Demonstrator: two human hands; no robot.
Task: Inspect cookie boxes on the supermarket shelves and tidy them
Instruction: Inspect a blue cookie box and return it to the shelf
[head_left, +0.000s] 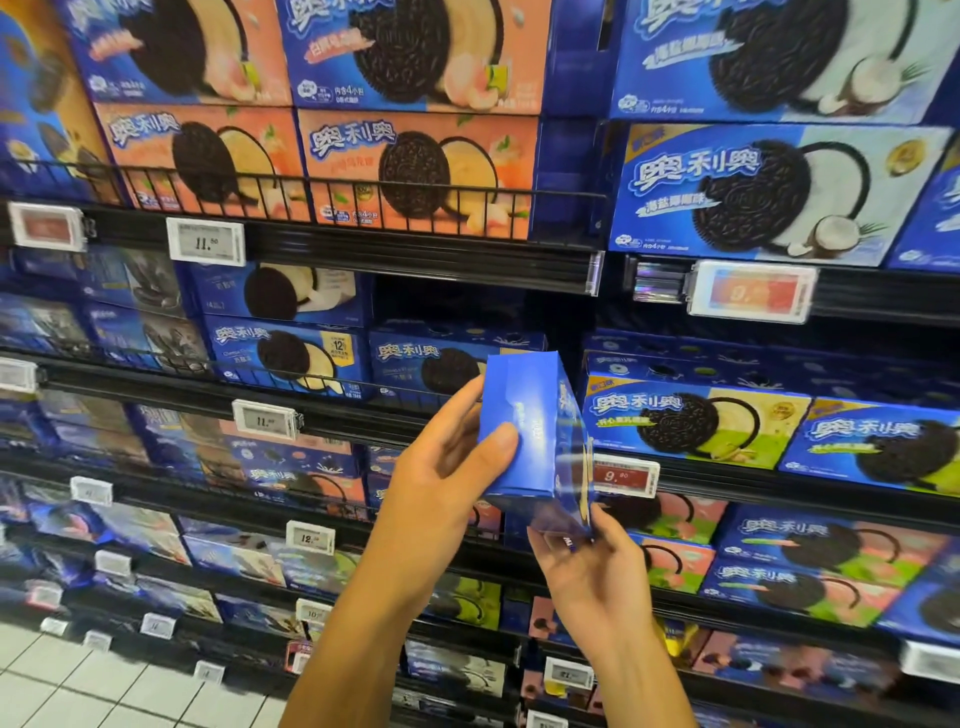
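- One blue cookie box (535, 436) is being held in front of the shelves, level with the second shelf down and just before the dark gap (467, 306) in that shelf's row of boxes.
- Two hands are working on it: the left hand (447, 467) is gripping the box's plain blue side panel, thumb lying flat across it and fingers wrapping behind; the right hand (587, 566) is pinching its lower corner from beneath, fingers curling round the edge.
- The box is standing on end and tilting slightly, its narrow blue panel facing the camera and its printed front turning away to the right, showing only a sliver of white lettering.
- Four peach-coloured boxes (415, 176) are sitting at the top shelf's left part, two stacked on two, behind a black wire rail (311, 187).
- Two coconut-picture boxes (753, 192) are showing in full, stacked, at the top shelf's right part.
- Two green-tinted boxes (691, 421) are lying side by side on the right-hand shelf, just beside the held box.
- One red price tag (623, 475) reading 9.90 is hanging on that shelf's front edge.
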